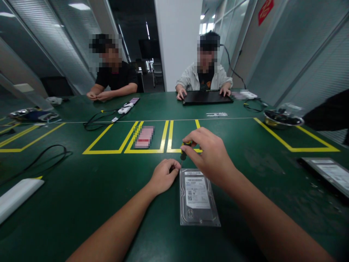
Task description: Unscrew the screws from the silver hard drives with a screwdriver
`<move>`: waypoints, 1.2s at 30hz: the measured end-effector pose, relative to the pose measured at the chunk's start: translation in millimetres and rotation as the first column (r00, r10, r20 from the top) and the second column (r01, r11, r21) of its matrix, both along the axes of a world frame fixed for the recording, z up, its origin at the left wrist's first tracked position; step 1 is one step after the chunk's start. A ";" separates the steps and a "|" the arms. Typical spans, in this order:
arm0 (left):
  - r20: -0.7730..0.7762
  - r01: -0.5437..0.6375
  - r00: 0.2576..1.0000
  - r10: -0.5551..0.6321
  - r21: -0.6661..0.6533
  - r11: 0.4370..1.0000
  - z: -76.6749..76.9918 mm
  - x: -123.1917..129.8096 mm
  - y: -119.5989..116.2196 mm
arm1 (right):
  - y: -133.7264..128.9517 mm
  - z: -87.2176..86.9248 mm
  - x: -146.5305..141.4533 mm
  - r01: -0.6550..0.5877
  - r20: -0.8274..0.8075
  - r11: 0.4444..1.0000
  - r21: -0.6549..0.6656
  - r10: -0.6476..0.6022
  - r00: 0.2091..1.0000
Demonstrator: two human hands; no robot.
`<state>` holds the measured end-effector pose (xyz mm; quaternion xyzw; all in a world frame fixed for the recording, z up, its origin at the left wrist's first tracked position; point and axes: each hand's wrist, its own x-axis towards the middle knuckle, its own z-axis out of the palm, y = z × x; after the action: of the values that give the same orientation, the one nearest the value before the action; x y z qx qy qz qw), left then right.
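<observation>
A hard drive lies label up on the green table in front of me, its long side pointing toward me. My right hand grips the dark and yellow handle of a screwdriver from above. The shaft points down at the drive's far left corner; I cannot see whether its tip sits in a screw. Beside that same corner, my left hand rests with curled fingers pressed together close to the shaft. What those fingertips hold, if anything, is too small to tell.
On the right lie another hard drive and several small screws; a metal bowl of dark items stands behind. A white bar-shaped object and black cable are left. Two people sit opposite, one holding a dark panel.
</observation>
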<state>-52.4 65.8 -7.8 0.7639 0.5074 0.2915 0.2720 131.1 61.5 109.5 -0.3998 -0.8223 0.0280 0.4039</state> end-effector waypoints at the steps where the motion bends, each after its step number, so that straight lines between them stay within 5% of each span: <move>1: 0.000 0.000 1.000 0.000 0.000 1.000 0.1 0.0 -0.1 | 0.0 0.4 0.4 -0.002 0.003 1.000 -0.001 0.002 1.000; 36: -0.004 0.001 1.000 -0.001 0.010 1.000 0.5 0.4 -0.9 | 3.7 -12.6 -3.8 -0.022 -0.066 0.996 0.087 0.027 0.997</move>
<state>-51.9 64.9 -7.3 0.7662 0.5060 0.2922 0.2675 127.3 65.2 96.9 -0.3708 -0.8136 0.0108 0.4476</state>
